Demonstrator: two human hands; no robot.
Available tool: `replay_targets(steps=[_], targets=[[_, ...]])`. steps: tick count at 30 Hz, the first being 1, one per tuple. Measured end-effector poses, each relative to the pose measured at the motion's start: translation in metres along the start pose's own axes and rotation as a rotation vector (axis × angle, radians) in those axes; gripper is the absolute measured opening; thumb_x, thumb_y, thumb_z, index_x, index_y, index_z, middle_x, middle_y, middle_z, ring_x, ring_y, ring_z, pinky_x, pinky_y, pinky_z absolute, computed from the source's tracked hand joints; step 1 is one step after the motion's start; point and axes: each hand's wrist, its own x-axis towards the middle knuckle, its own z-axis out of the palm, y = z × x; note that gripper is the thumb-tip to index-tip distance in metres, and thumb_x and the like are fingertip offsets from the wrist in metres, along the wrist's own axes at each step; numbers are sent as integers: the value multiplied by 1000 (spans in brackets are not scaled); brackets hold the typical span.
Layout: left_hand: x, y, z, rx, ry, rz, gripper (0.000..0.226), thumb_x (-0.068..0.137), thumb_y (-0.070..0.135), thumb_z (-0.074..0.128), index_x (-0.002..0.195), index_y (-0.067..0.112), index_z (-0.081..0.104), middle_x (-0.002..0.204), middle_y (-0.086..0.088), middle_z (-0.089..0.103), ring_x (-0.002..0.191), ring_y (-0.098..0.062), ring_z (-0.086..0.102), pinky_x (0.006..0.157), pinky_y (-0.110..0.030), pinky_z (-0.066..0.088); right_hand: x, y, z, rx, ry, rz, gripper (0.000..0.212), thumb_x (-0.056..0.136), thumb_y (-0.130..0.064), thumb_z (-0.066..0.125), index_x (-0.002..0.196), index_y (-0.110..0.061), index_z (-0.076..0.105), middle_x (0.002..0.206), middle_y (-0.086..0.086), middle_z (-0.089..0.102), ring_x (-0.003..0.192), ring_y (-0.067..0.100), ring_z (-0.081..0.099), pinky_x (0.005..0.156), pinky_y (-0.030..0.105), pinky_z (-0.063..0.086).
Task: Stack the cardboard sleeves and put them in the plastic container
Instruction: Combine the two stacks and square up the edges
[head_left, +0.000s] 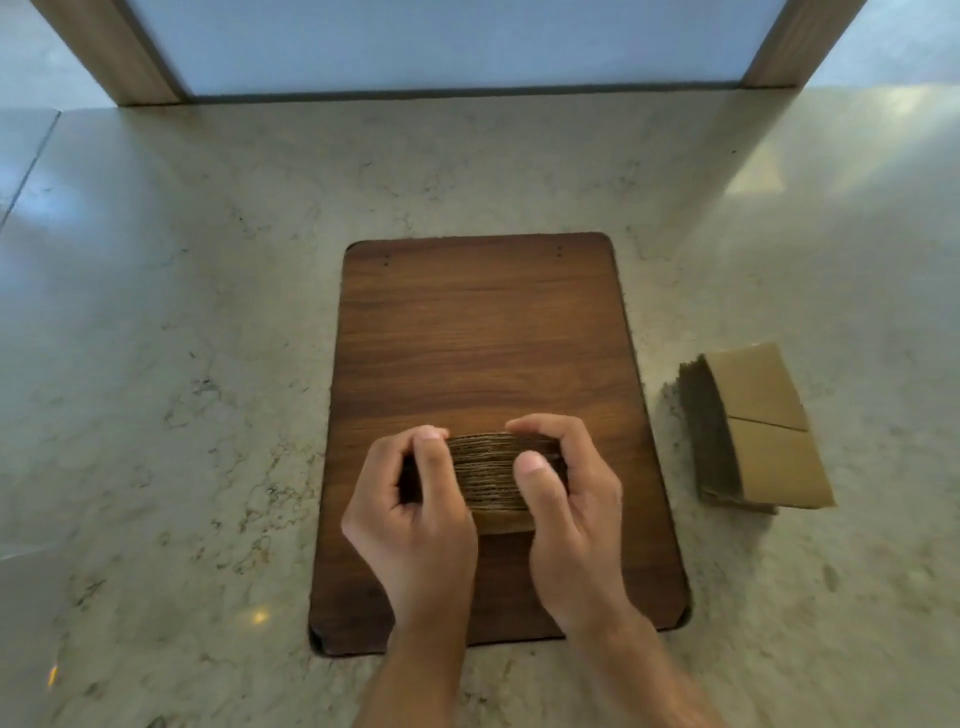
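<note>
Head view: I hold a stack of cardboard sleeves (493, 475) between both hands over the near half of the wooden board (483, 338), which lies mid-table. My left hand (415, 512) grips the stack's left end, its fingers (431, 457) curled round it; my right hand (566, 501) grips the right end likewise. The stack's long axis runs left to right, its layered edges facing up at me. A second stack of sleeves (748, 431) lies on the marble table (182, 312) right of the board, long axis running near to far.

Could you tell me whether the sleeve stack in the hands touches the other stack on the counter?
Apart: the head view shows bare board and counter between the held stack and the other stack.
</note>
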Motion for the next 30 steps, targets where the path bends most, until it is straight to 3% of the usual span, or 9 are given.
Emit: replay_targets(steps=[5, 8, 11, 14, 17, 22, 26, 28, 30], targets=[[4, -10, 3, 61, -4, -43, 25, 98, 32, 58, 77, 36, 70, 77, 25, 73, 74, 5, 67, 62, -6, 47, 8, -4, -40, -211, -579, 47, 74, 77, -14, 82, 139, -23, 44, 130, -3, 50, 116, 11, 57, 97, 32, 54], [4, 6, 10, 107, 6, -96, 23, 96, 35, 55, 79, 28, 70, 72, 16, 68, 69, 4, 65, 57, -7, 47, 19, -21, -44, -401, -583, 9, 73, 77, -13, 84, 139, -20, 46, 131, -5, 47, 112, 9, 53, 94, 17, 49], [8, 34, 14, 215, -76, -131, 30, 95, 28, 55, 69, 19, 65, 63, 7, 62, 59, -7, 56, 54, -27, 41, 30, -50, -49, -496, -641, 65, 73, 79, -20, 83, 142, -21, 47, 131, 1, 51, 110, 25, 61, 95, 37, 55], [14, 78, 20, 387, -292, 18, 39, 98, 14, 58, 59, 17, 58, 53, 6, 55, 50, -10, 50, 50, -27, 34, 30, -81, -71, -635, -652, 103, 82, 75, -38, 81, 146, -25, 43, 131, 3, 54, 110, 30, 61, 94, 46, 55], [25, 120, 39, 530, -625, 179, 47, 100, 18, 59, 54, 22, 54, 47, 7, 50, 42, -10, 53, 38, -15, 32, 24, -94, -94, -697, -555, 120, 70, 70, -62, 66, 127, -25, 50, 112, -6, 62, 103, 22, 54, 94, 47, 50], [8, 196, 91, 741, -994, 246, 60, 105, 55, 40, 65, 16, 62, 68, -5, 69, 60, -22, 65, 55, -31, 45, 23, -102, -143, -59, -409, 540, 58, 68, -48, 73, 121, -32, 55, 104, -8, 73, 90, 7, 72, 78, 34, 61], [6, 220, 112, 326, -935, -192, 84, 98, 80, 19, 137, 18, 62, 133, -10, 69, 119, -28, 65, 90, -40, 46, 34, -97, -177, 18, -222, 611, 61, 72, -41, 73, 129, -28, 56, 107, -4, 73, 87, 12, 74, 63, 29, 62], [8, 210, 114, 89, -672, -470, 71, 106, 68, 24, 127, 14, 66, 116, -11, 72, 113, -31, 68, 93, -44, 52, 47, -94, -196, 64, -101, 665, 55, 78, -37, 72, 130, -26, 57, 105, -3, 73, 81, 10, 74, 54, 22, 57], [2, 191, 110, 26, -558, -686, 65, 110, 59, 28, 128, 9, 66, 117, -15, 71, 118, -33, 66, 107, -51, 50, 62, -89, -211, 70, -37, 724, 57, 82, -37, 71, 135, -21, 57, 110, 1, 71, 93, 18, 70, 67, 30, 57]])
